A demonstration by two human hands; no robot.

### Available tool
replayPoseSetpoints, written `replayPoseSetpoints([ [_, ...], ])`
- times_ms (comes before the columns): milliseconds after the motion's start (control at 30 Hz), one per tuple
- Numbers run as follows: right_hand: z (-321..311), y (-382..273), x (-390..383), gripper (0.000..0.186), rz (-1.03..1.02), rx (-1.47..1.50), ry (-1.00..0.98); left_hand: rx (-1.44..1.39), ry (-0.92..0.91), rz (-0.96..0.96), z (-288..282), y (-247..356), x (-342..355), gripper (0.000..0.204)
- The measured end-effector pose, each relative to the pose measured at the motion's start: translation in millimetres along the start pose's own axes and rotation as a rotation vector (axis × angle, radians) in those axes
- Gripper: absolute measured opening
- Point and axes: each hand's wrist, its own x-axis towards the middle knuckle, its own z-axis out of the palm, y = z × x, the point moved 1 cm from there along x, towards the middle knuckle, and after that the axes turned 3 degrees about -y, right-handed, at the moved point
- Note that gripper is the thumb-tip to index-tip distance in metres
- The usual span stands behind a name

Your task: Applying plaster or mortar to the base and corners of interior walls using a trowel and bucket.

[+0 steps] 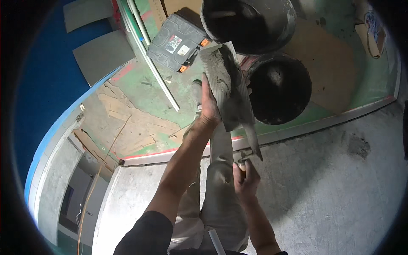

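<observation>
My left hand [208, 104] is closed round a narrow rectangular tile [232, 112]. Its thumb lies along the left edge and fingertips show past the right edge. Grey mortar [219, 70] coats much of the upturned face, thickest at the far end. In my right hand [246, 182] is the handle of a trowel, gripped in closed fingers. The trowel [251, 138] points away from me, its blade close to the tile's near right corner; whether they touch I cannot tell.
Two black buckets stand ahead, a large one [289, 25] behind a smaller one [304, 89]. A grey toolbox [174, 40] with orange latches lies beside white pipes [155, 76]. Torn cardboard [136, 123] covers green floor. A low raised edge [289, 131] borders the pale concrete floor [323, 187].
</observation>
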Motion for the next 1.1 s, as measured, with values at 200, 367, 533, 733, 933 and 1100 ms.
replayPoseSetpoints([
  [200,-9.1,7.6,-22.2,0.043,-0.140,0.085,0.163,-0.040,-0.106,-0.049,-14.4,7.1,-3.8,0.100],
  [367,-13.8,96.5,44.4,0.041,-0.123,-0.120,0.320,-0.340,-0.277,-0.081,-19.0,23.7,-13.7,0.093],
  [533,13.2,196.4,100.4,0.039,0.054,-0.418,0.220,0.056,0.140,-0.022,-37.6,20.7,-26.3,0.085],
  [733,15.1,230.4,24.0,0.039,0.089,-0.524,0.287,-0.022,-0.062,-0.161,-25.7,42.7,-49.9,0.082],
  [933,-56.7,183.1,-43.3,0.027,0.071,-0.358,-0.011,-0.185,-0.231,-0.219,-77.2,63.7,-87.2,0.074],
  [1100,-109.5,71.3,40.0,0.030,-0.061,-0.139,-0.042,0.063,-0.146,-0.183,-71.8,54.9,-90.6,0.070],
])
